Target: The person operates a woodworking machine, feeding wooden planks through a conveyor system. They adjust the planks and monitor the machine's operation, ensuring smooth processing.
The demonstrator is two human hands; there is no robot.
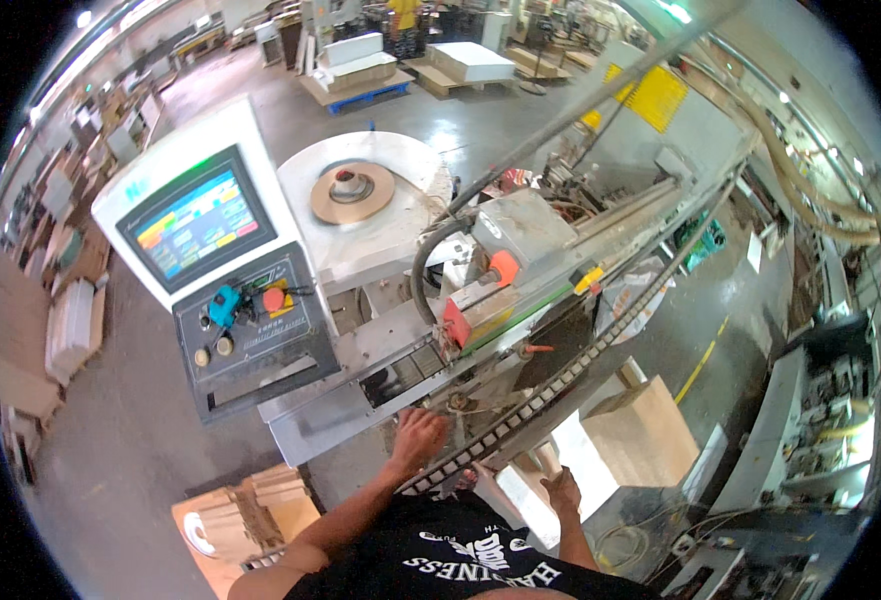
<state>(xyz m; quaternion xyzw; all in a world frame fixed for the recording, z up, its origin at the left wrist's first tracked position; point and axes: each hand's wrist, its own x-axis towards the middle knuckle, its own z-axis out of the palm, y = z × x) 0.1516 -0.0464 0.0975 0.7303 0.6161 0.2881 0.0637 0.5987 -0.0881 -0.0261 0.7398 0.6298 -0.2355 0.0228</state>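
My left hand (pixel 420 438) is over the near edge of an edge banding machine (pixel 400 335), close to its roller track (pixel 525 410). Its fingers are loosely bent, with nothing visible in them. Lower right, my right hand (pixel 562 492) grips the edge of a narrow pale board (pixel 548 462) among the panels beside the track. White panels (pixel 525 505) lie under and around this hand, and a wood-coloured panel (pixel 650 430) stands just beyond. The fingertips of my right hand are partly hidden.
A control console (pixel 200 215) with a lit screen stands left of the machine. Behind it, a round table (pixel 400 150) bears a tape roll (pixel 352 192). Brown boards (pixel 260 510) lie lower left. Panel stacks (pixel 470 62) are at the back, and cables (pixel 625 550) lie lower right.
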